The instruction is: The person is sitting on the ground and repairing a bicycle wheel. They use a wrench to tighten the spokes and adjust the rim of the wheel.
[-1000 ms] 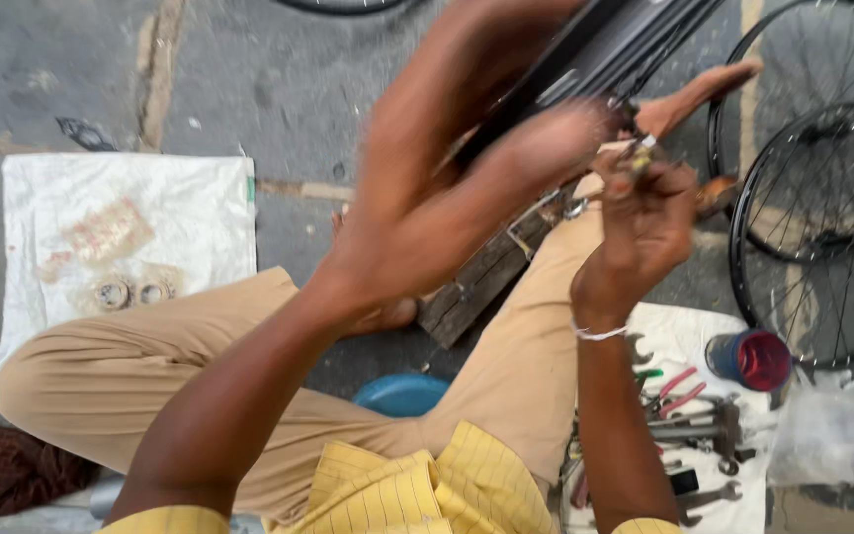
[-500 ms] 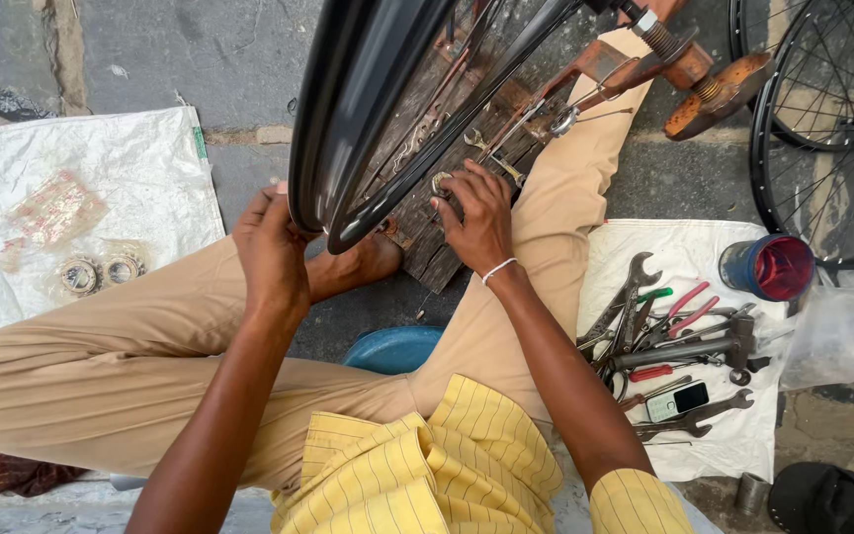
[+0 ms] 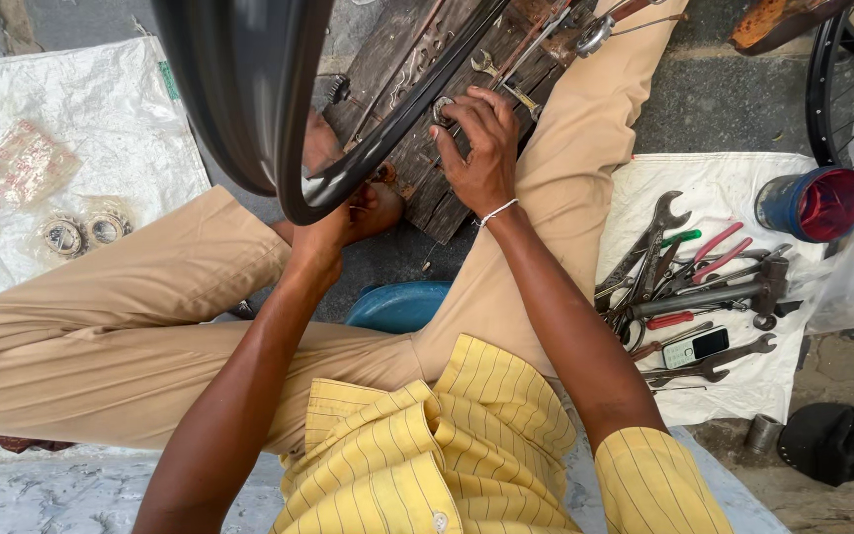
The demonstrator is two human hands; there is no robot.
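While the black bicycle rim (image 3: 249,109) is steadied from below by the left hand (image 3: 333,232), whose fingers are closed on its edge, the right hand (image 3: 481,148) is curled over a small round metal part (image 3: 444,107) on the wooden board (image 3: 427,188); it seems pinched between the fingertips, though partly hidden. A fitting step is judged underway; firm, careful finger control is called for next.

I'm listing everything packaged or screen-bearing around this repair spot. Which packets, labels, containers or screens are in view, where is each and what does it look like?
Clear packet: on the white sheet at left, flat, reddish print.
Two clear bags: just below it, each holding a metal ring.
Phone: among the tools at right, small, dark screen, pale keypad.
Blue tub: right sheet's far corner, round, red inside.
Green label: left sheet's edge, small strip.
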